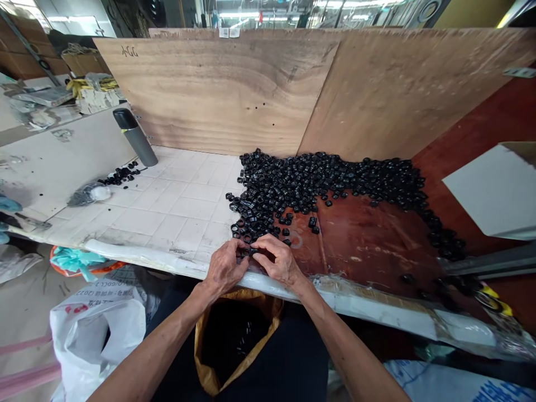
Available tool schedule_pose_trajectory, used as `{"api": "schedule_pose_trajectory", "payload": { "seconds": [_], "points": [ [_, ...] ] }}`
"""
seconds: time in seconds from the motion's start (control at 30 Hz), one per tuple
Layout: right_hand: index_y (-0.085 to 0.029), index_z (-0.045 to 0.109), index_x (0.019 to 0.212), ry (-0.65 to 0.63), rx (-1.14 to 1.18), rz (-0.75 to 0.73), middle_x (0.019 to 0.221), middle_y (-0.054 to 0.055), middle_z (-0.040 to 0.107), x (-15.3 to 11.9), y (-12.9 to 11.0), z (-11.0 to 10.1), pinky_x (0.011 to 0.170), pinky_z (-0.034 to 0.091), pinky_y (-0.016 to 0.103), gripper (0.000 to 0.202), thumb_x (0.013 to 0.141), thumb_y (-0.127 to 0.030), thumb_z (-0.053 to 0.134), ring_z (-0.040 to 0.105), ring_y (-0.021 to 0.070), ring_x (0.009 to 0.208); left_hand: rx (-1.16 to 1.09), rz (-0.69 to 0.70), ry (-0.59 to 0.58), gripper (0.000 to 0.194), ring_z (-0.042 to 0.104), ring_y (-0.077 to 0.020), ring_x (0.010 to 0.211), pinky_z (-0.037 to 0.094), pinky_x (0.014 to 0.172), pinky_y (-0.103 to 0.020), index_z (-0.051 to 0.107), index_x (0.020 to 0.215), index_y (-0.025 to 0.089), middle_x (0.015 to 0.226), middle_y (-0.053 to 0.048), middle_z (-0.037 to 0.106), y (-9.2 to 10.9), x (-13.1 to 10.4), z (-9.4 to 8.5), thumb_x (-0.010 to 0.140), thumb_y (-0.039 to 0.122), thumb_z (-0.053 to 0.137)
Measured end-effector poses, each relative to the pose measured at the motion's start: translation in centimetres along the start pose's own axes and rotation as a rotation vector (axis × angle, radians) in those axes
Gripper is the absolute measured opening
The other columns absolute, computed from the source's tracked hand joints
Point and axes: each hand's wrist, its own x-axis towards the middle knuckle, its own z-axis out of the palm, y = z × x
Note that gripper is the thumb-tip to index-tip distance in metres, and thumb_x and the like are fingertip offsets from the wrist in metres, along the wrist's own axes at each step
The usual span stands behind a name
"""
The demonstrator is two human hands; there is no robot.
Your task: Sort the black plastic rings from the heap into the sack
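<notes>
Both hands meet at the front edge of the table, by the near end of a heap of small black plastic rings. My left hand has its fingers curled and closed around a black ring. My right hand pinches a small black ring between thumb and fingers, close to the left fingertips. The fingers partly hide these rings, so their exact number cannot be made out. Below the hands, an open yellow-brown bag sits between the legs, its inside dark with a few pale glints.
A tall plywood board closes off the back. To the left stand a grey spray can, a small pile of black pieces and a clear plastic bag. A white box is on the right. White sacks lie below the padded edge.
</notes>
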Motion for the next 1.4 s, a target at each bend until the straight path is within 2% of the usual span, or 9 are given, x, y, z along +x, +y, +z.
{"api": "schedule_pose_trajectory", "payload": {
  "seconds": [0.2, 0.3, 0.4, 0.53, 0.73, 0.83, 0.93, 1.2, 1.4],
  "points": [
    [-0.023, 0.069, 0.103, -0.031, 0.003, 0.078, 0.097, 0.005, 0.068, -0.1, 0.1, 0.0, 0.075, 0.054, 0.032, 0.013, 0.092, -0.019, 0.065, 0.065, 0.0191, 0.082, -0.320, -0.090, -0.063, 0.029, 0.074, -0.0169, 0.086, 0.062, 0.083, -0.033, 0.054, 0.111, 0.023, 0.103, -0.002, 0.072, 0.0, -0.3, -0.5, 0.086, 0.021, 0.068],
    [-0.022, 0.068, 0.098, -0.036, 0.023, 0.079, 0.097, 0.005, 0.068, -0.1, -0.1, -0.1, 0.078, 0.053, 0.032, 0.009, 0.091, -0.018, 0.066, 0.066, 0.0198, 0.085, -0.407, -0.045, -0.080, 0.026, 0.073, -0.0172, 0.094, 0.061, 0.089, -0.034, 0.060, 0.113, 0.023, 0.109, -0.003, 0.072, -0.1, -0.1, -0.7, 0.088, 0.022, 0.068],
    [-0.022, 0.067, 0.097, 0.010, 0.053, 0.138, 0.096, 0.005, 0.067, 0.0, -0.4, -0.2, 0.073, 0.053, 0.030, 0.008, 0.090, -0.019, 0.066, 0.065, 0.0182, 0.080, -0.425, 0.008, -0.043, 0.022, 0.070, -0.0180, 0.097, 0.060, 0.086, -0.032, 0.068, 0.112, 0.023, 0.110, -0.005, 0.071, -0.2, 0.2, -1.1, 0.091, 0.021, 0.065],
    [-0.022, 0.065, 0.092, 0.009, 0.138, 0.208, 0.091, 0.002, 0.065, 0.2, -0.8, -0.1, 0.065, 0.054, 0.027, 0.007, 0.087, -0.021, 0.069, 0.062, 0.0153, 0.070, -0.539, -0.009, 0.049, 0.007, 0.069, -0.0201, 0.101, 0.057, 0.090, -0.033, 0.076, 0.093, 0.021, 0.103, -0.007, 0.071, -0.1, 0.6, -1.4, 0.088, 0.022, 0.070],
    [-0.022, 0.068, 0.095, 0.021, 0.196, 0.217, 0.093, 0.004, 0.066, 0.3, -0.9, -0.1, 0.067, 0.054, 0.027, 0.007, 0.091, -0.027, 0.067, 0.065, 0.0164, 0.075, -0.608, -0.081, -0.026, 0.011, 0.070, -0.0219, 0.104, 0.052, 0.101, -0.038, 0.074, 0.077, 0.019, 0.104, -0.008, 0.074, -0.2, 0.4, -0.9, 0.085, 0.026, 0.076],
    [-0.022, 0.068, 0.094, 0.017, 0.170, 0.204, 0.093, 0.004, 0.067, 0.3, -0.9, -0.2, 0.069, 0.054, 0.028, 0.005, 0.090, -0.025, 0.067, 0.066, 0.0170, 0.077, -0.736, -0.201, -0.034, 0.013, 0.071, -0.0211, 0.100, 0.055, 0.096, -0.036, 0.070, 0.086, 0.018, 0.104, -0.007, 0.075, -0.3, 0.2, -0.5, 0.082, 0.028, 0.078],
    [-0.022, 0.069, 0.095, 0.006, 0.126, 0.174, 0.095, 0.004, 0.069, 0.3, -0.9, -0.1, 0.075, 0.054, 0.030, 0.006, 0.090, -0.022, 0.067, 0.067, 0.0185, 0.082, -0.835, -0.292, -0.067, 0.027, 0.073, -0.0180, 0.086, 0.059, 0.084, -0.032, 0.067, 0.102, 0.019, 0.095, -0.004, 0.076, -0.2, 0.2, -0.4, 0.081, 0.029, 0.080],
    [-0.022, 0.066, 0.109, 0.025, 0.069, 0.231, 0.087, 0.002, 0.072, 0.0, -0.3, 0.5, 0.067, 0.053, 0.027, 0.021, 0.089, -0.027, 0.068, 0.066, 0.0163, 0.070, -0.782, -0.184, -0.139, 0.024, 0.074, -0.0209, 0.097, 0.059, 0.093, -0.035, 0.072, 0.105, 0.019, 0.107, -0.006, 0.077, 0.3, 0.4, -1.0, 0.085, 0.031, 0.075],
    [-0.022, 0.064, 0.109, -0.043, -0.001, 0.155, 0.073, 0.000, 0.068, 0.0, -0.6, 0.5, 0.064, 0.050, 0.027, 0.014, 0.097, -0.027, 0.058, 0.062, 0.0157, 0.062, -0.776, -0.167, -0.131, 0.021, 0.073, -0.0201, 0.097, 0.059, 0.093, -0.034, 0.072, 0.104, 0.019, 0.107, -0.006, 0.076, 0.2, 0.2, -1.0, 0.086, 0.028, 0.075]
  ]
}}
